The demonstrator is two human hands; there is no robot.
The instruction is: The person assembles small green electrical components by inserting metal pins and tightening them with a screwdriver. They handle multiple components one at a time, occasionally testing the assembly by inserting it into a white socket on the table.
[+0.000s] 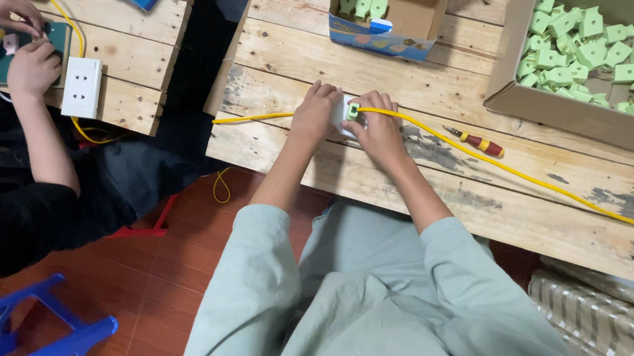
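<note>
My left hand (315, 111) and my right hand (377, 126) are closed together on a small white socket housing (342, 114) with a green insert (353, 112), resting on the wooden pallet table (412, 185). A yellow cable (539, 179) runs from the housing across the table to the right, and another stretch leaves to the left. A red-and-yellow screwdriver (478, 143) lies just right of my right hand.
A large cardboard box (571, 111) of green inserts sits at the back right. A smaller open box (384, 11) holds a few more. At left, another person's hands (28, 58) work by a white socket plate (81, 86). A blue stool (21, 327) stands on the floor.
</note>
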